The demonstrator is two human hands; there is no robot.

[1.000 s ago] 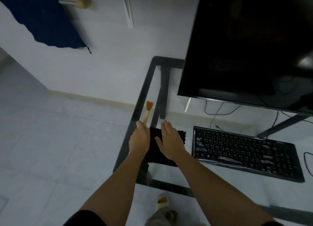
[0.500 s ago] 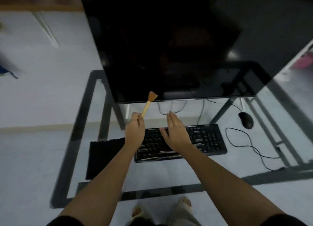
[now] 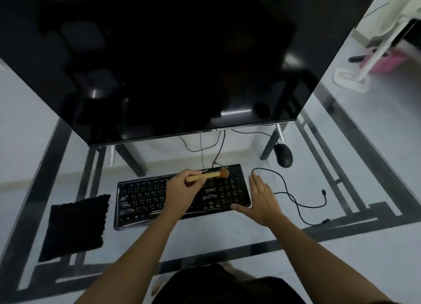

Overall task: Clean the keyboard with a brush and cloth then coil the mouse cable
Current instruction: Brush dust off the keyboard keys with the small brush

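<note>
A black keyboard (image 3: 145,196) lies on the glass desk (image 3: 227,233) in front of me. My left hand (image 3: 182,187) is shut on a small wooden brush (image 3: 206,175), held level with its orange bristles over the keyboard's far right keys. My right hand (image 3: 262,198) rests flat and open at the keyboard's right end, thumb against its front corner. A black cloth (image 3: 75,224) lies to the left of the keyboard. A black mouse (image 3: 283,155) sits at the far right, its cable (image 3: 296,203) trailing loose across the glass.
A large dark monitor (image 3: 173,59) stands behind the keyboard, with thin cables (image 3: 201,148) hanging under it. The desk has a black frame (image 3: 43,173). On the floor at the right are a pink box (image 3: 385,62) and a white stand (image 3: 350,80).
My view swung right from the cloth to the keyboard. My left hand carried the brush over and tipped it down onto the right keys. My right hand moved to the keyboard's right end.
</note>
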